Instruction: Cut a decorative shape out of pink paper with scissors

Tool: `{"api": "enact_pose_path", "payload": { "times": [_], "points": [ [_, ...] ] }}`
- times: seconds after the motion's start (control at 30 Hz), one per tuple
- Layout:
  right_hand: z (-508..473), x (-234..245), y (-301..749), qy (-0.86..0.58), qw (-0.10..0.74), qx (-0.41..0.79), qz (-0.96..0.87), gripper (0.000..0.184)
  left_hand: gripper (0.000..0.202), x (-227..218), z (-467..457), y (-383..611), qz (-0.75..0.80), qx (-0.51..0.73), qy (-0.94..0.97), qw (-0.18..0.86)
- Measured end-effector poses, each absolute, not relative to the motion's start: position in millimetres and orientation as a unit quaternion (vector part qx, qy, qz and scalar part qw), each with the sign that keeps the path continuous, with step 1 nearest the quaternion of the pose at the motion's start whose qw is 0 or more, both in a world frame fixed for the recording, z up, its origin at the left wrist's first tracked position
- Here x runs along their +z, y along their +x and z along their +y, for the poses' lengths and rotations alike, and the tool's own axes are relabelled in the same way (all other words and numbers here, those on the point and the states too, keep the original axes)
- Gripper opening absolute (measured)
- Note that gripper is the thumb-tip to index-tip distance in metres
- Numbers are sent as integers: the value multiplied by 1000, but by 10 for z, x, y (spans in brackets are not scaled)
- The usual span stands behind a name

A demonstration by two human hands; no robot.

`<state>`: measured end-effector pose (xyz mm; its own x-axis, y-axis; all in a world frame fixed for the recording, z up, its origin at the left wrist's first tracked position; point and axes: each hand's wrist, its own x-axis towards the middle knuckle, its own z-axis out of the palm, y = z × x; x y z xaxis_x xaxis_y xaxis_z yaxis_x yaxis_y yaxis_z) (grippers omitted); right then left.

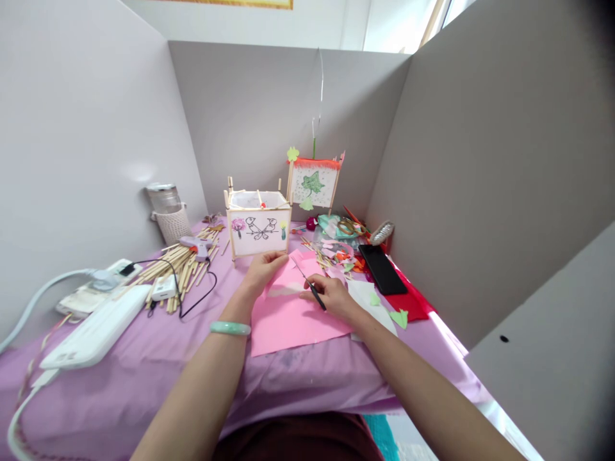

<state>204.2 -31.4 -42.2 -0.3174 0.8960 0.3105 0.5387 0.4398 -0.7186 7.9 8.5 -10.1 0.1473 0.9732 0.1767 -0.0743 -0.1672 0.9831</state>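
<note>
Worktop [307, 387], covered in purple cloth; contents entered outward from the wearer.

Bangle [230, 328], pale green, one: on the wrist just behind the left grip.
Pink sheet [298, 330], one: flat, beneath and between both grips.
Right grip [331, 296]: fingers curled round the handles of the scissors.
Scissors [316, 296], black-handled, one pair: blades pointing away and across toward the left grip; blade opening too fine to tell.
Left grip [265, 272]: thumb and fingertips pinching pink paper [296, 257] just beside the blade tips; whether joined to the sheet cannot be told.
White device [98, 330], long, flat, with cable: well left of the left grip.
White sheet [366, 299], one: just right of the right grip, bearing pale green cut-outs [398, 317] near its edge.
Phone [383, 269], black, one: farther right of the right grip, partly over red material [413, 305].
Wooden sticks [177, 272], loose heap: left of the left grip, glue gun [196, 247], lilac, on top.
Box frame [259, 232], stick-built, white panels with bird drawing: just beyond the left grip.
Hanging panel [314, 182], green leaf design, red fringe: farthest, beyond both grips.
</note>
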Motion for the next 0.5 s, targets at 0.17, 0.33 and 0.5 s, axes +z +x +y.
{"api": "enact_pose_path", "payload": {
  "times": [0.17,0.33,0.5],
  "points": [
    [-304,-426,2043,-464,355,253,-771,30,37,-92,79,85,403,516,562,506],
    [-299,-437,2049,-461,357,253,-772,29,36,-101,87,76,401,516,566,502],
    [-295,-445,2057,-458,366,248,-771,27,33,-131,109,64,399,514,572,499]
  ]
}}
